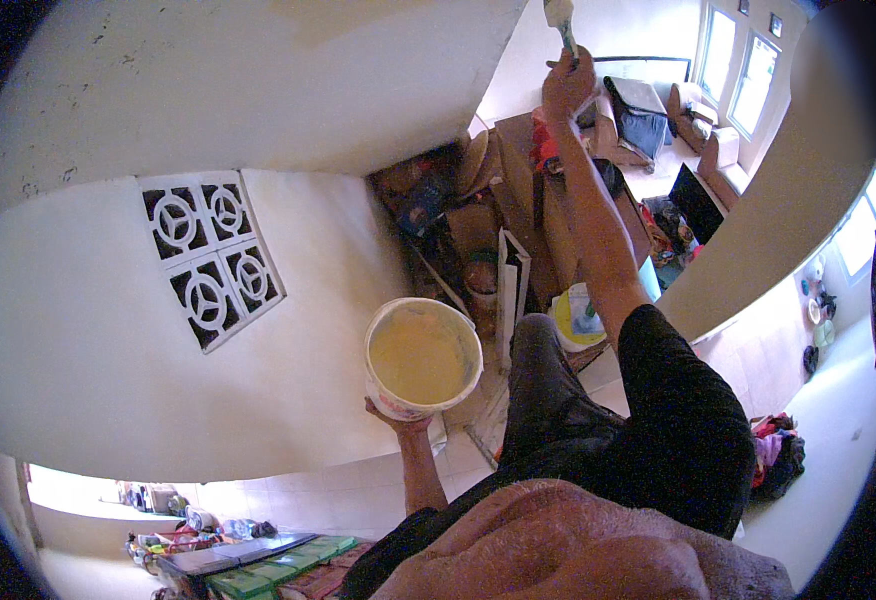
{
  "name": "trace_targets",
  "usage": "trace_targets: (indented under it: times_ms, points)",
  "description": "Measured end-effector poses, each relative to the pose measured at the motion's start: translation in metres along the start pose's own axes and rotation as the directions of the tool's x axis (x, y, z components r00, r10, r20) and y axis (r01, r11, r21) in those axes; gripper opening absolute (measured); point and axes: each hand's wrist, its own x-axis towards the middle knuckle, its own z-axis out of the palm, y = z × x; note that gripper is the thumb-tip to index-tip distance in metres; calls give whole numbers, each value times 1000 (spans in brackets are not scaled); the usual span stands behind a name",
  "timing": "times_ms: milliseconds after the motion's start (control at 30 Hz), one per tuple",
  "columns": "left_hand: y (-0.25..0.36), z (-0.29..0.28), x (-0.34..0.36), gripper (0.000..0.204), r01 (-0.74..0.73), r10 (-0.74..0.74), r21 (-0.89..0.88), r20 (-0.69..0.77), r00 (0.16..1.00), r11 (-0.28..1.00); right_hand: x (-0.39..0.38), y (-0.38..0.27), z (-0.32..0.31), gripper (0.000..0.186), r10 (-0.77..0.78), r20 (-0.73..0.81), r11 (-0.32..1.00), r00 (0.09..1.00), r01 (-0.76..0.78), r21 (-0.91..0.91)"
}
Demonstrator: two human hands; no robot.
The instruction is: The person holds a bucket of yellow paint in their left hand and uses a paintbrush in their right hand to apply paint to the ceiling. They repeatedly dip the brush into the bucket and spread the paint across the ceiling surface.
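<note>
My left hand [403, 420] is closed under the side of a white bucket [376, 385], holding it up. Cream-yellow paint [418, 355] fills part of the bucket. Stretched far up and forward, my right hand [570, 85] grips a paintbrush [561, 18]. Its pale bristles point upward, close to the edge where the white wall [338, 80] turns, and part of the brush is cut off by the picture's top. I cannot tell whether the bristles touch the wall.
A vent of patterned blocks [208, 255] is set in the wall at left. Beyond my right knee stands a yellow-and-white bucket [561, 320]. Boards [511, 295] and clutter fill the corner ahead. Armchairs [638, 105] stand far right; a clothes pile [778, 455] lies lower right.
</note>
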Motion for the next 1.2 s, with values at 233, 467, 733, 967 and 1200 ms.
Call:
trace_targets:
  times_ms: [233, 467, 733, 967, 1200]
  points:
    - [5, -2, -10, 93, -52, 60, 91, -93, 994, 994, -73, -86, 53, 14, 13, 81, 998, 997, -19, 63]
    - [6, 21, -22, 88, -78, 113, 198, -173, 978, 977, -163, -155, 41, 24, -156, 307, 942, 939, 48, 331]
    - [22, -55, 24, 83, -105, 126, 142, -150, 981, 984, -95, -155, -93, 27, -339, 819, 941, 463, 192, 280]
    - [28, -72, 67, 90, -79, 116, 261, -131, 985, 962, -70, -171, -146, 14, -397, 880, 843, -261, 275, 462]
    - [19, -20, 84, 94, -57, 69, 294, -32, 997, 954, -148, -146, -138, 13, -373, 725, 606, -579, 439, 663]
